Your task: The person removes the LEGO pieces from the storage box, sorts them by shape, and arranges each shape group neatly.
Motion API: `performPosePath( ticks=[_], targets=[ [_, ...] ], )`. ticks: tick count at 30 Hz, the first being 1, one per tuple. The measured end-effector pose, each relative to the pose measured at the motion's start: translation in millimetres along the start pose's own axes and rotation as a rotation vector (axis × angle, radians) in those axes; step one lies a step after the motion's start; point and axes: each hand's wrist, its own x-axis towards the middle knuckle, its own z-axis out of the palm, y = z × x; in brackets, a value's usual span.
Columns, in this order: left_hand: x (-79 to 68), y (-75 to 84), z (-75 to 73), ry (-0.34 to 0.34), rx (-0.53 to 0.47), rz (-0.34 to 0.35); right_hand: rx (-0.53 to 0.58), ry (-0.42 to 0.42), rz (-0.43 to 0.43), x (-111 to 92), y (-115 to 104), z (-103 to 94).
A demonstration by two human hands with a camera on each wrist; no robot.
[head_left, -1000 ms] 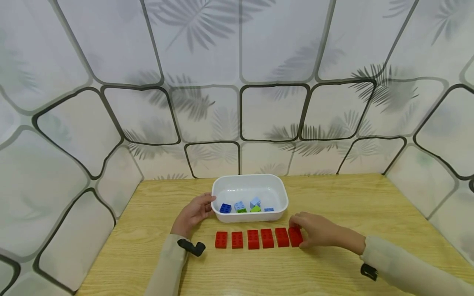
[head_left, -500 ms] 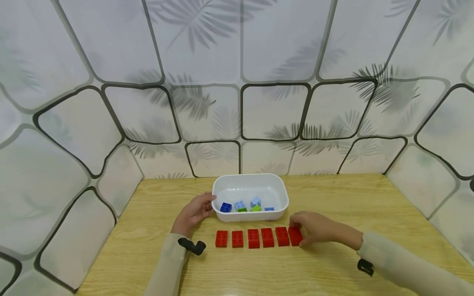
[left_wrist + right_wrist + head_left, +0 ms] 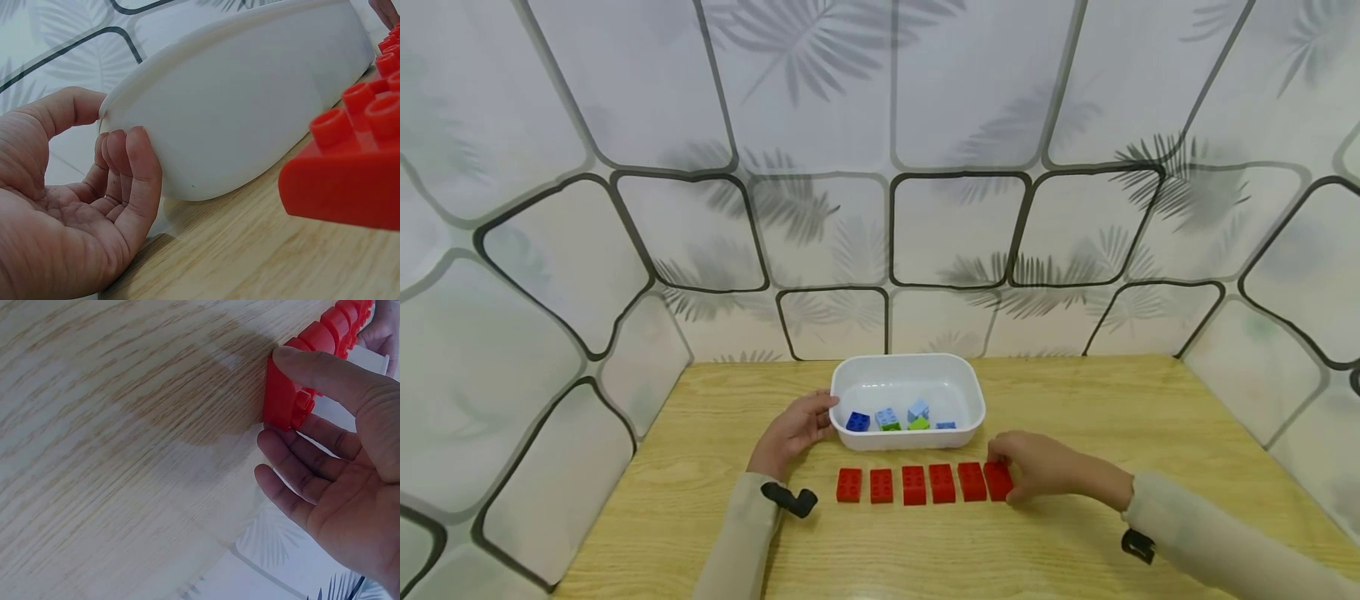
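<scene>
Several red toy bricks [image 3: 913, 485] lie in a row on the wooden table, studs up. At the row's right end my right hand [image 3: 1037, 467] pinches the last red brick [image 3: 997, 481]. In the right wrist view my thumb [image 3: 312, 369] is on one end of that brick and fingertips are at the other; it rests on the table. Behind the row stands a white plastic tub [image 3: 907, 442]. My left hand [image 3: 795, 429] holds its left end, thumb at the rim and curled fingers [image 3: 142, 162] against the outer wall in the left wrist view.
Inside the tub are a dark blue brick [image 3: 857, 422], light blue bricks [image 3: 886, 416] and green pieces [image 3: 918, 424]. A patterned curtain [image 3: 947, 225] encloses the wooden table [image 3: 880, 558] at the back and sides. Black clips [image 3: 788, 499] sit on both sleeves.
Almost nothing differs. The right forearm shifts very slightly to the left while that hand stays on the end brick; the left hand stays on the tub.
</scene>
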Motion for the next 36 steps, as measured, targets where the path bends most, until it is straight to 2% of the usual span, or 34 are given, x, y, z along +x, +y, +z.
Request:
performPosePath(
  ticks=[14, 28, 36],
  targets=[
    [1.8, -1.5, 1.5, 0.004, 0.014, 0.014, -0.052, 0.0, -0.019, -4, -7, -1.2],
    [0.2, 0.1, 2.0, 0.0, 0.018, 0.016, -0.028, -0.057, 0.031, -3, -10, -4.4],
    [-0.6, -1.1, 0.6, -0.011, 0.013, 0.013, -0.058, -0.047, 0.033, -4, -14, -15.4]
  ],
)
